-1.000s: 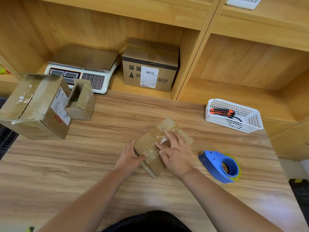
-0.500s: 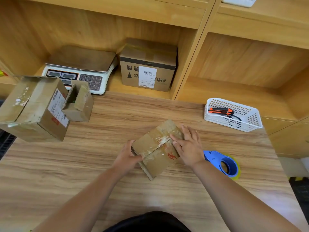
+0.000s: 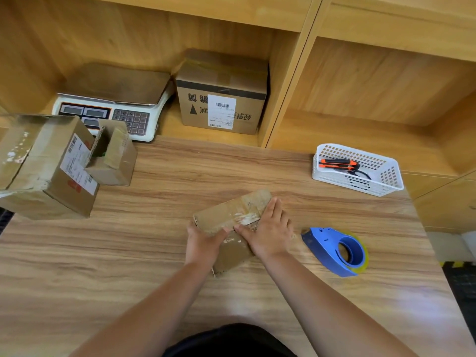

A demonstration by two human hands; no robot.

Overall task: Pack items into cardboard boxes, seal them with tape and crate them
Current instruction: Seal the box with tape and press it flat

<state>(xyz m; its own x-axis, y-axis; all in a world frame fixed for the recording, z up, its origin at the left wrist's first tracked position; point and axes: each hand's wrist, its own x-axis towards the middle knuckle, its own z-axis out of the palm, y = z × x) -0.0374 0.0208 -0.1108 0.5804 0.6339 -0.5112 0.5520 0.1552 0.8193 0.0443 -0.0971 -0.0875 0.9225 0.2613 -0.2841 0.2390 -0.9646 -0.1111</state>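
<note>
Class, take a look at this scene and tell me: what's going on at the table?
A person is sealing a small cardboard box on the wooden table. The left hand grips its near-left end while the right hand presses flat on the taped top. The blue tape dispenser lies unheld to the right.

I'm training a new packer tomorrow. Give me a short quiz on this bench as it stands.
1. True or false: the left hand and the right hand both touch the small box.
2. Which orange-and-black tool lies in the white basket? A) utility knife B) marker C) stapler
3. Fill in: the blue tape dispenser lies to the ____ of the small box.
Key: 1 true; 2 A; 3 right.
</note>
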